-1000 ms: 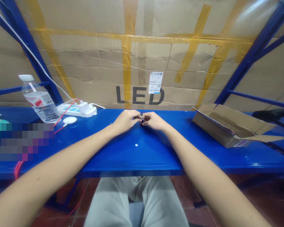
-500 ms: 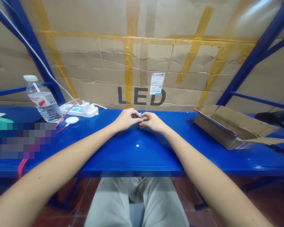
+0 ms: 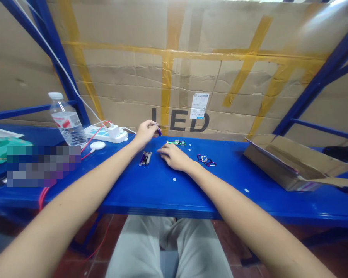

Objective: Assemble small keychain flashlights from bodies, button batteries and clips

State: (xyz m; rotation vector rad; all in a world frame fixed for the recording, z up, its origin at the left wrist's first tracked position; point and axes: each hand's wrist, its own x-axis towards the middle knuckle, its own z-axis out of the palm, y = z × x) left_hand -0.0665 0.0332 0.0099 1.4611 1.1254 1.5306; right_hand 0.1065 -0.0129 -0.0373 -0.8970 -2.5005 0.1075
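At the back of the blue table, my left hand (image 3: 145, 134) is raised and closed on a small purple metal tube (image 3: 159, 132). My right hand (image 3: 174, 156) rests low over the table to its right, fingers bent together at a small shiny bit I cannot make out. Between and below the hands lie several short metal tubes (image 3: 145, 158) side by side, in purple, black and silver. Behind my right hand is a group of green and purple tubes (image 3: 176, 143). Several carabiners (image 3: 203, 159), purple and silver among them, lie right of my right wrist.
An opened cardboard box (image 3: 290, 166) stands at the right. On the left are a water bottle (image 3: 68, 123), a white power strip (image 3: 104, 134), a round white charger (image 3: 98, 145) and a red cable (image 3: 43, 197). A large cardboard sheet (image 3: 127, 85) rises behind the table.
My hands were together around a small shiny thing and have parted, the left lifting away with the purple tube. Tubes and carabiners hidden before now show. The view has shifted slightly.
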